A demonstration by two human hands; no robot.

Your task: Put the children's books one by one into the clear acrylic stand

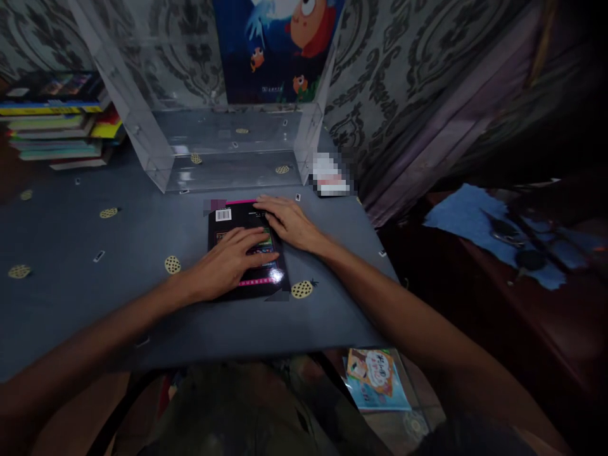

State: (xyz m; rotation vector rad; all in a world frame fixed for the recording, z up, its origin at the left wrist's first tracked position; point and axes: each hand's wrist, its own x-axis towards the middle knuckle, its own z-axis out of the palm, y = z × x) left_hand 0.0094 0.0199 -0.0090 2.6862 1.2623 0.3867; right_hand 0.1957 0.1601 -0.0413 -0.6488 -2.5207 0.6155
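Note:
A black book [247,218] with pink edging and a white barcode label lies flat on the grey-blue tablecloth [133,253]. My left hand [235,259] rests across the middle of its cover, fingers spread and stretched to the right. At the book's upper right edge lies my right hand [289,221], its fingers extended over the corner and holding nothing. Part of the cover is hidden beneath both hands. Just behind the book stands a clear acrylic rack [154,152], with a dark blue picture book [270,57] showing orange fish upright in it.
On the left, several books are stacked in a pile [61,126]. A blurred-out white item [330,177] sits right of the rack. Below the table's front edge, a blue-and-orange booklet [377,380] is visible. Blue cloth [465,218] lies off to the right, beyond the table's edge.

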